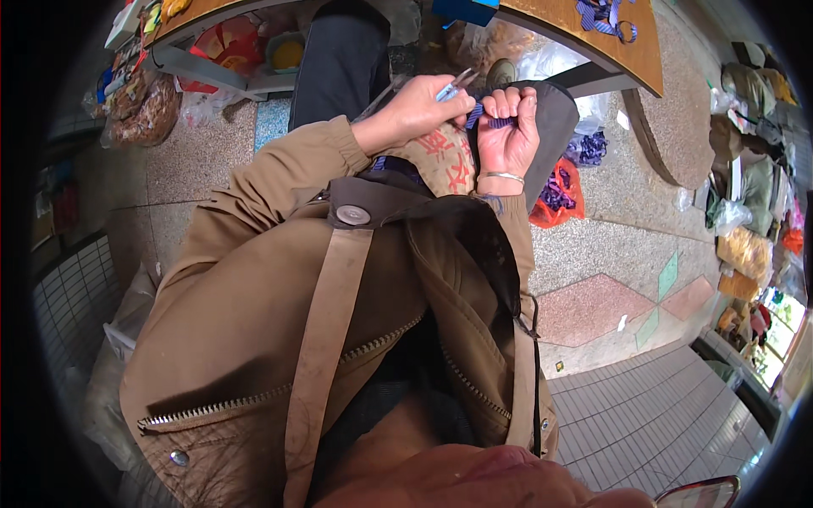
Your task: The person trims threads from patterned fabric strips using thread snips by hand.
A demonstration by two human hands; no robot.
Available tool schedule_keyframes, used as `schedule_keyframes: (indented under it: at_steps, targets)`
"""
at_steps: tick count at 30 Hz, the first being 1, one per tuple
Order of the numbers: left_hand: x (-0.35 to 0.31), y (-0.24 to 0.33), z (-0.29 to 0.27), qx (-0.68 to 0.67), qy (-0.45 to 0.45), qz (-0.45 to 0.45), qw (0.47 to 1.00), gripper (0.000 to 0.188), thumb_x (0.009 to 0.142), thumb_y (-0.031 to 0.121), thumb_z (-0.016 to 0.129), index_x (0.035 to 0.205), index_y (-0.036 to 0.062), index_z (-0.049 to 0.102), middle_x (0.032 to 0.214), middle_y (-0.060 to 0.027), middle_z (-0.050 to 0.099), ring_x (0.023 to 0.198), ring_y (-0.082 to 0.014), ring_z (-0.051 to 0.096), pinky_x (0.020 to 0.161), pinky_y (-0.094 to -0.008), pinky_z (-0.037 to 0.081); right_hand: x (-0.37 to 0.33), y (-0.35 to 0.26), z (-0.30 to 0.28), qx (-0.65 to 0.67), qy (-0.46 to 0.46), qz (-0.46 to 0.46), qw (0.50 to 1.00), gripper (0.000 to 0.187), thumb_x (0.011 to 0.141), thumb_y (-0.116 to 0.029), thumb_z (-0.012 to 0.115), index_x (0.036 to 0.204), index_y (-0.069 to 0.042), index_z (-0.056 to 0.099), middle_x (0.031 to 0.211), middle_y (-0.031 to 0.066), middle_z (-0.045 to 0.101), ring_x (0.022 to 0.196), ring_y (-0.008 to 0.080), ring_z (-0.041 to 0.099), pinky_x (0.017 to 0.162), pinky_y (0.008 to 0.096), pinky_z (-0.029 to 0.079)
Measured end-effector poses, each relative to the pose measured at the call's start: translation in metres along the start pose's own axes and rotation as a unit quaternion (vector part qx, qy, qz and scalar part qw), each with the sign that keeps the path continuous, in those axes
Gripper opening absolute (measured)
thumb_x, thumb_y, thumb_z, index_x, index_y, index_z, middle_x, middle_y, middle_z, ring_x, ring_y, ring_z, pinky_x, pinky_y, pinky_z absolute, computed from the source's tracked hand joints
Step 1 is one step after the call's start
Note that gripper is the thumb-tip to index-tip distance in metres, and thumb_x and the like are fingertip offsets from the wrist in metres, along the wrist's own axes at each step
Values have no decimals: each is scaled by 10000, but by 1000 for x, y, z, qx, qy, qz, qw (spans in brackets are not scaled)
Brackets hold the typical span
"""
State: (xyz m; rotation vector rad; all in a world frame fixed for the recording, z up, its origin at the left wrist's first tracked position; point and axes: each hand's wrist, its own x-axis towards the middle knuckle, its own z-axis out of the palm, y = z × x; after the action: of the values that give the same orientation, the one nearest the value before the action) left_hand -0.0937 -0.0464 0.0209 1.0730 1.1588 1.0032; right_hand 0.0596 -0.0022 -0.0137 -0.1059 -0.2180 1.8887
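Observation:
My left hand (415,112) is closed around a small pair of snips (448,90) with a light blue handle; its metal points stick out past my fingers. Beside it, my right hand (510,142), with a bracelet at the wrist, is curled round a purple-blue striped fabric strip (501,122). Part of that strip shows between the two hands, close to the snips. Under them, a beige cloth (440,159) with red printing lies across my lap. More striped fabric (398,168) lies on my lap below the left wrist.
A wooden table (639,51) stands ahead, with striped strips (603,15) on top. On the floor at right sits an orange-red plastic bag (572,207) of purple strips. A clear bag of brown material (142,110) stands at far left. Bundles (749,254) line the right side.

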Motion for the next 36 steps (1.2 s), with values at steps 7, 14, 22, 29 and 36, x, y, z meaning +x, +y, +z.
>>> schedule_keyframes:
  at_steps: [7,14,22,29,36]
  targets:
    - [3,-12,5,-37,-2,-59,998,144,852,93,685,889,16,569,796,-20,591,740,-93,592,693,-243,490,-5,5,-4,-93,-2,-66,993,141,939,-149,572,1044,-54,562,737,23,432,704,158,421,699,327,401]
    - [2,-7,3,-105,41,-51,992,110,841,39,665,913,13,586,814,-29,606,736,-95,599,696,-240,489,-4,3,-2,-103,14,-64,993,179,947,-165,560,1089,-56,550,879,72,559,874,223,555,817,379,463]
    - [7,-13,-15,75,190,68,976,122,838,75,681,927,11,627,836,-17,641,768,-61,584,695,-228,475,-2,1,-10,-172,19,-89,981,164,950,-149,554,1083,-53,544,856,61,540,753,165,518,651,293,443]
    - [5,-16,-6,110,236,102,960,96,821,80,696,886,31,647,792,-6,644,747,-46,556,665,-237,471,-10,7,7,-309,105,108,939,136,939,-140,576,977,-13,607,587,-15,422,453,67,348,402,211,293]
    - [4,-15,-4,115,188,106,970,115,821,88,684,912,23,658,806,-33,664,753,-61,571,689,-248,480,-11,11,3,-354,117,127,919,114,916,-134,614,971,-34,612,590,-18,435,414,51,297,378,204,233]
